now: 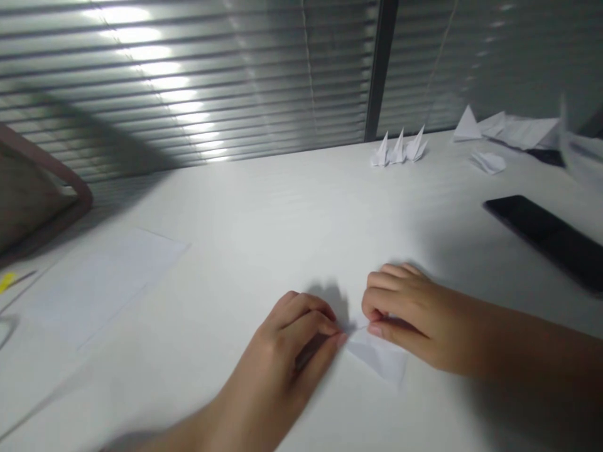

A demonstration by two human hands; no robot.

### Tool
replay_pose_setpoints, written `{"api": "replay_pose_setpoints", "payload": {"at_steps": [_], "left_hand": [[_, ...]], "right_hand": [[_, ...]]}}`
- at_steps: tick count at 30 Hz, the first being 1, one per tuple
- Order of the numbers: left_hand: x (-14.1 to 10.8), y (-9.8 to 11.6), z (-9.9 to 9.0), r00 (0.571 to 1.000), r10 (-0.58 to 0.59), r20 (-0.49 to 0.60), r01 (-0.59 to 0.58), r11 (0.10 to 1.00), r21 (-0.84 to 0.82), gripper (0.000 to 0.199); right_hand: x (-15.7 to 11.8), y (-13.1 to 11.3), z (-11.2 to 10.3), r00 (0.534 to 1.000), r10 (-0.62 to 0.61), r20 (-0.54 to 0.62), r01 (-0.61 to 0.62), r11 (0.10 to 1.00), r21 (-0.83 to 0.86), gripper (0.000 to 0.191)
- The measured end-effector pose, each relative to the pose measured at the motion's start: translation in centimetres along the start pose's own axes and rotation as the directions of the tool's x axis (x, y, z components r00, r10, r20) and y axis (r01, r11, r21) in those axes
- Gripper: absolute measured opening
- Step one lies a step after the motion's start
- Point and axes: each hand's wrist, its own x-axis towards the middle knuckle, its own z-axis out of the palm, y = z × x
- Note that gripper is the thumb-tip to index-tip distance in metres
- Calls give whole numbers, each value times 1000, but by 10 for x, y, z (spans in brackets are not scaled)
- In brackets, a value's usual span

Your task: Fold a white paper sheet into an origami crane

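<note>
A small piece of folded white paper (379,356) lies on the white table between my hands, its lower part tapering toward me. My left hand (301,345) pinches the paper's left corner between thumb and fingers. From the right, my right hand (405,311) grips the upper edge, thumb in front and fingers curled behind. The paper's far side is partly hidden by my fingers, and its exact fold is blurred.
Three pointed paper figures (399,150) stand at the back edge by the window blinds (235,81). More folded papers (513,130) sit at the back right. A black phone (551,235) lies at right, a white sheet (113,276) at left, near a brownish object (38,194).
</note>
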Motion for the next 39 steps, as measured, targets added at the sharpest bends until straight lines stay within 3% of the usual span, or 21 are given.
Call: {"api": "replay_pose_setpoints", "payload": {"at_steps": [5, 13, 19, 24, 30, 36, 39], "left_hand": [[5, 2, 0, 999, 3, 54, -7, 997, 78, 9], [3, -4, 5, 975, 205, 88, -223, 922, 316, 14], [-5, -9, 9, 985, 172, -5, -161, 934, 318, 24], [-10, -7, 5, 996, 64, 60, -79, 947, 311, 28], [-5, -9, 8, 988, 150, 24, -150, 931, 332, 23], [-5, -8, 11, 991, 122, 46, -131, 902, 411, 26], [-8, -9, 12, 988, 147, 44, -150, 870, 470, 23]], "right_hand": [[-1, -3, 6, 1000, -3, 9, 4, 1000, -19, 13], [1, -5, 15, 995, -62, -75, 44, 974, -224, 14], [-2, -7, 14, 986, -131, -106, 91, 944, -317, 12], [1, -9, 12, 986, -121, -112, 71, 925, -373, 10], [0, -6, 17, 986, -129, -109, 77, 917, -392, 8], [-3, -7, 19, 987, -106, -118, 59, 938, -342, 8], [-3, -6, 20, 975, -112, -190, 41, 939, -342, 11]]}}
